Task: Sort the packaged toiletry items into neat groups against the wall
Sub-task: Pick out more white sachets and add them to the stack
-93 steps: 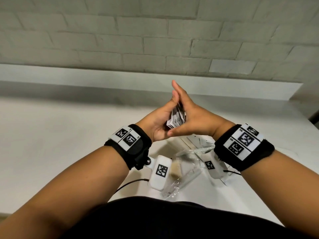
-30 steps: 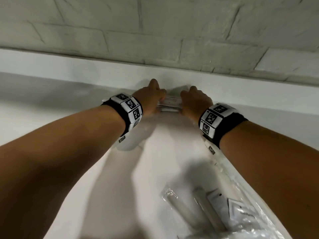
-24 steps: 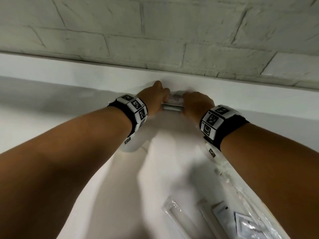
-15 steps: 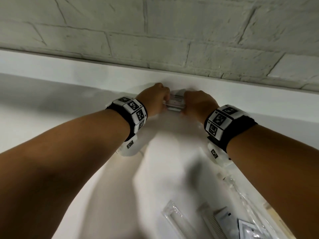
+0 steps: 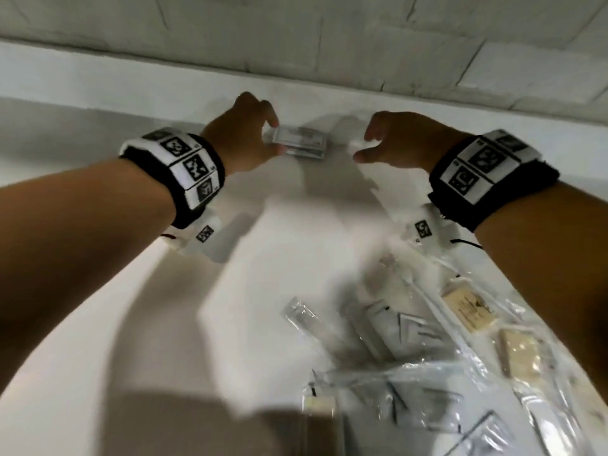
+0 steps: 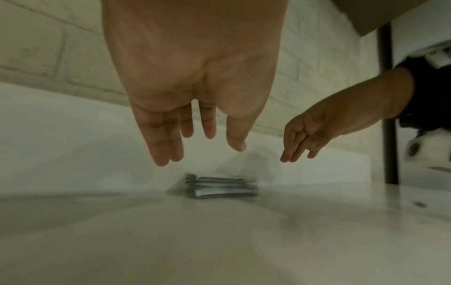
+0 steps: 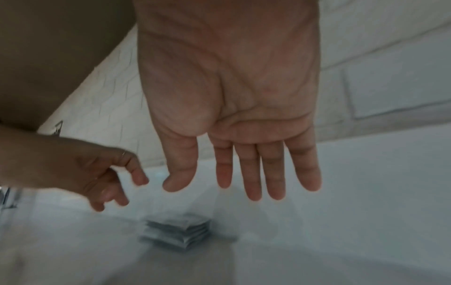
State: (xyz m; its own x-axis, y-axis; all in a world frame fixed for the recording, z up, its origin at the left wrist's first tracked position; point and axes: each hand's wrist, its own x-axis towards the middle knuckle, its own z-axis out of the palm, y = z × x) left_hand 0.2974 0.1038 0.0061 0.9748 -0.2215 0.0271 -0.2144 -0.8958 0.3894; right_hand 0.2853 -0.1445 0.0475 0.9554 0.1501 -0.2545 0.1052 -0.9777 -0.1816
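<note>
A small stack of flat grey-white sachets lies on the white counter, close to the low white upstand under the brick wall. My left hand hovers at the stack's left end and my right hand is off to its right, apart from it. In the left wrist view the left hand has straight fingers above the stack, holding nothing. The right wrist view shows the right hand open with spread fingers above the stack.
A loose pile of toiletry items in clear wrappers covers the counter's near right, with tan soap bars and a long narrow packet. A dark vertical post stands at the right in the left wrist view.
Half a second ago both hands gripped the sachet stack against the upstand. Now both have let go; the right hand has drawn away to the right and the left has lifted.
</note>
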